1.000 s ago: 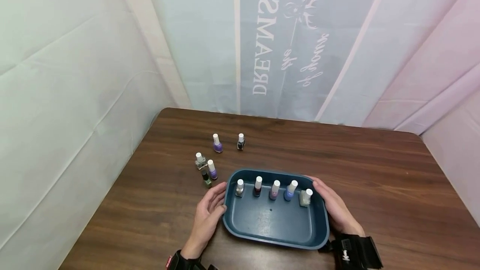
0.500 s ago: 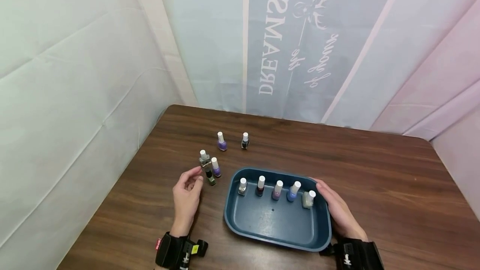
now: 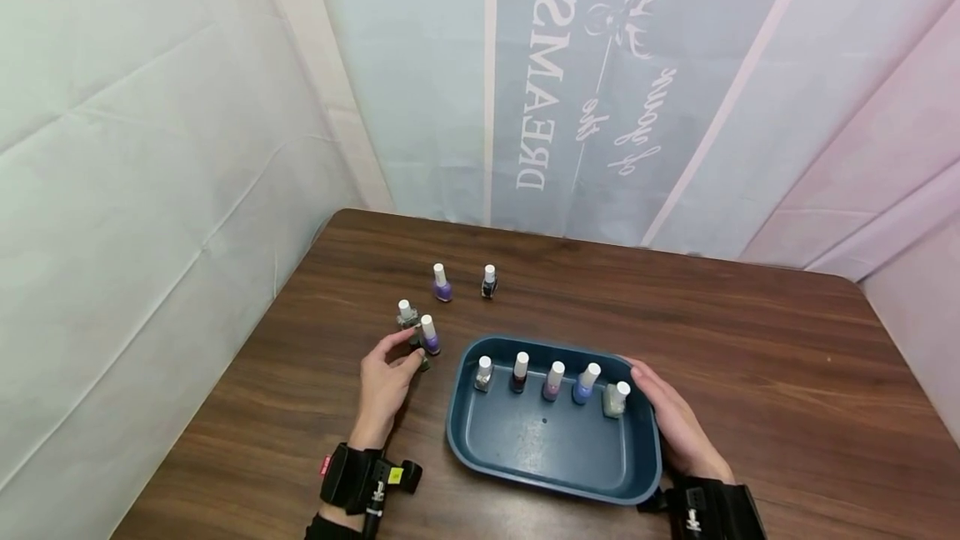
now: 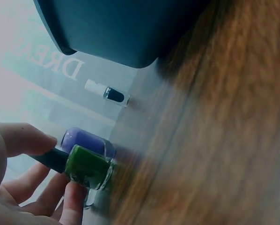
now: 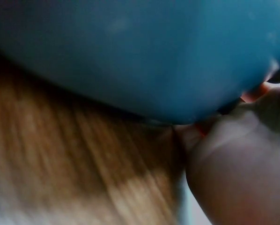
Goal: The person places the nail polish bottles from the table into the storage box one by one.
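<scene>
My left hand [image 3: 385, 386] pinches the black cap of a green nail polish bottle [image 4: 88, 167] between thumb and fingers. In the head view the fingers mostly cover that bottle. Right beside it stands a purple nail polish bottle [image 3: 430, 335] with a white cap, and a clear one [image 3: 407, 314] is just behind. My right hand [image 3: 682, 427] lies along the right side of the blue tray [image 3: 555, 486], its fingers against the far right corner. In the tray, several white-capped nail polish bottles stand in a row along the far side, including a blue one [image 3: 583, 384] and a dark one [image 3: 520, 373].
Farther back on the wooden table [image 3: 772, 357] stand another purple bottle [image 3: 442, 283] and a black nail polish bottle [image 3: 488, 282], both white-capped. A printed cloth [image 3: 420, 90] hangs behind the table's far edge.
My left hand has let go of the tray's left side, moved left and forward, and taken hold of the green bottle's cap. My right hand has stayed at the tray.
</scene>
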Motion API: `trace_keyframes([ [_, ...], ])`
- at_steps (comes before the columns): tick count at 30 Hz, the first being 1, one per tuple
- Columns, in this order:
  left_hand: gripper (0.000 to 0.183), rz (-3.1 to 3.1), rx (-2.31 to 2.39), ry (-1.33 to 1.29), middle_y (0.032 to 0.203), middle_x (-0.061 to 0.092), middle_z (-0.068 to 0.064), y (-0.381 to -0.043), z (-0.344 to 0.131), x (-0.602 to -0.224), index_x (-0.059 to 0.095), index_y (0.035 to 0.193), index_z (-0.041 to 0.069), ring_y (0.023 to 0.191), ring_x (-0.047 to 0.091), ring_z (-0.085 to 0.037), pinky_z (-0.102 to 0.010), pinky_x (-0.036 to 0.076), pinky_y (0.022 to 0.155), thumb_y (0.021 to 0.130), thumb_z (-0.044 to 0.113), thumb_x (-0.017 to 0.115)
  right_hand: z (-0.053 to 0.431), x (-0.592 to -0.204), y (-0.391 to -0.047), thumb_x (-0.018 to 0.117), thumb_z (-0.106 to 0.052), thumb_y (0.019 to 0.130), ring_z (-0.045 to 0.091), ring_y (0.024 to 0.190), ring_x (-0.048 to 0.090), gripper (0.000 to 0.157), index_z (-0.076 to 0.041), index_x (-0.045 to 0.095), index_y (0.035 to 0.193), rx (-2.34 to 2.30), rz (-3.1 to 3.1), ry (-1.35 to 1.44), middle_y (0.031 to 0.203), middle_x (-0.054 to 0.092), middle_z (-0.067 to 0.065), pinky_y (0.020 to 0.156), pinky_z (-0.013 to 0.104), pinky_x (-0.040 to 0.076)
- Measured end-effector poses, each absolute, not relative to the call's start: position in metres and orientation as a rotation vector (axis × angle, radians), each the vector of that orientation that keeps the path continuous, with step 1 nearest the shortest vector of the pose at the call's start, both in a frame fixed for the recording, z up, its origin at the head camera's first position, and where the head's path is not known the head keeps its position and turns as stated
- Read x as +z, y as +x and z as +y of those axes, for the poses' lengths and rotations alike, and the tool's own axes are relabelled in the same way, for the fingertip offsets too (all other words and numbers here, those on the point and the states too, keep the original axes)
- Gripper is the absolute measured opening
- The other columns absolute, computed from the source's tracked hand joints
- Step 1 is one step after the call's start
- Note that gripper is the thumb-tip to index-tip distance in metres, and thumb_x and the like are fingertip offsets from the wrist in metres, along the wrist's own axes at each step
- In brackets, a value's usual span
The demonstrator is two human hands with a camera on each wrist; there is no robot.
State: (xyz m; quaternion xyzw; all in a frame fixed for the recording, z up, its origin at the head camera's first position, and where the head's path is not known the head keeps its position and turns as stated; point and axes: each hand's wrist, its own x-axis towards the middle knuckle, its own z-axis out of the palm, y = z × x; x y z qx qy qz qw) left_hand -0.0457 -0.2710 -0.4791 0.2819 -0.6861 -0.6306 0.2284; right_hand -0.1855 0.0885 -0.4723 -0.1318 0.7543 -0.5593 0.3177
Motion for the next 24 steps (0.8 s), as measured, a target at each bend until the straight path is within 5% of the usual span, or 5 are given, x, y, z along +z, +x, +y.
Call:
trace_keyframes([
  [7,0.035,-1.898,-1.728,0.79,0.125,0.061,-0.022,-0.0484,-0.2691,-0.4829,0.064,0.12,-0.001,0.11,0.06,-0.031,-0.011,0.049,0.075,0.085,-0.001,0.064,0.0884,-0.4751,-0.1848,0.031,-0.054,0.1,-0.012,0.117,0.044,0.066,-0.01,0.03,0.15,-1.54,1.939,-0.428,0.143,0.043,-0.007,0.093,0.01,0.04],
  [13,0.033,-1.913,-1.68,0.771,0.125,0.06,-0.02,-0.0504,-0.2702,-0.4856,0.065,0.118,-0.005,0.11,0.06,-0.031,-0.008,0.047,0.076,0.084,-0.004,0.063,0.0872,-0.4726,-0.1848,0.03,-0.055,0.1,-0.016,0.117,0.039,0.069,-0.011,0.025,0.152,-1.515,1.945,-0.399,0.156,0.027,0.01,0.092,0.006,0.035],
  [24,0.028,-1.957,-1.623,0.742,0.119,0.063,-0.021,-0.0505,-0.2704,-0.4892,0.066,0.113,-0.008,0.108,0.061,-0.029,-0.007,0.047,0.076,0.085,-0.003,0.063,0.0865,-0.4727,-0.1844,0.03,-0.054,0.1,-0.016,0.114,0.041,0.067,-0.011,0.027,0.152,-1.501,1.979,-0.376,0.156,0.03,0.011,0.091,0.008,0.037],
])
